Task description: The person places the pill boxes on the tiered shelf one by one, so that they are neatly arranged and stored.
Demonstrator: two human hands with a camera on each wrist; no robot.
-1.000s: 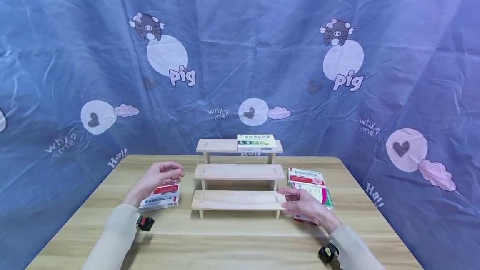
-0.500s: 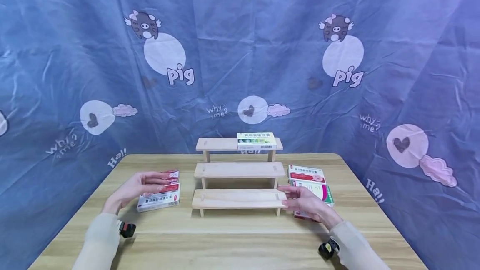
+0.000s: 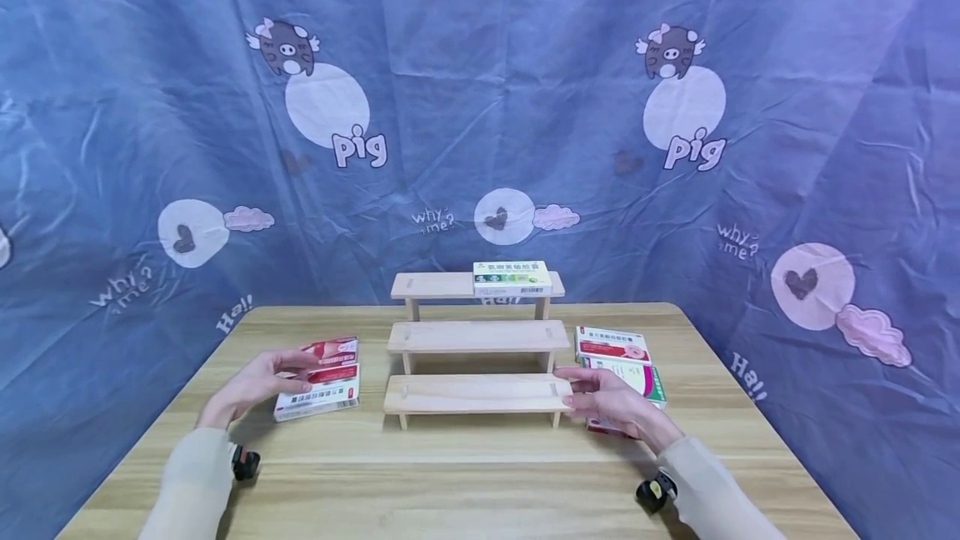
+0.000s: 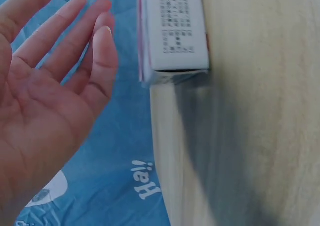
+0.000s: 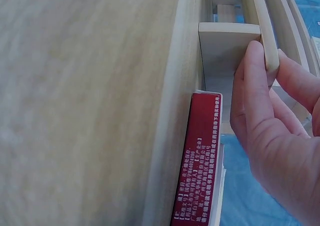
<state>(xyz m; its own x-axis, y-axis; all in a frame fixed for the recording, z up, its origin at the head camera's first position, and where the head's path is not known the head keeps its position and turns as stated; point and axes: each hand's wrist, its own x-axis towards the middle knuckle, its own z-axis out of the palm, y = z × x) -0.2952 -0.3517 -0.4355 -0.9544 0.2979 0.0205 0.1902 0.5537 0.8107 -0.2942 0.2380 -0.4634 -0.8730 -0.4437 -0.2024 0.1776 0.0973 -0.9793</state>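
A three-tier wooden display stand [image 3: 480,394] stands mid-table in the head view. My right hand [image 3: 611,402] pinches the right end of its lowest step; in the right wrist view, thumb and fingers [image 5: 255,75] lie on opposite faces of that board. Low over the medicine boxes at the left hovers my left hand [image 3: 258,382], fingers relaxed and holding nothing. Nearest it is a white-and-red medicine box [image 3: 322,398], partly covered by the fingers in the head view. The left wrist view has this hand beside a box's white end [image 4: 177,30], with a gap between them.
One white-and-green medicine box [image 3: 512,278] lies on the top step. Several more lie right of the stand, among them a white-and-red box [image 3: 613,346] and a green-edged box [image 3: 630,379]. A blue cloth [image 3: 450,107] hangs behind the wooden table [image 3: 450,490].
My left hand has moved left and down from beside the stand to over the left boxes. The right hand keeps its hold on the lowest step.
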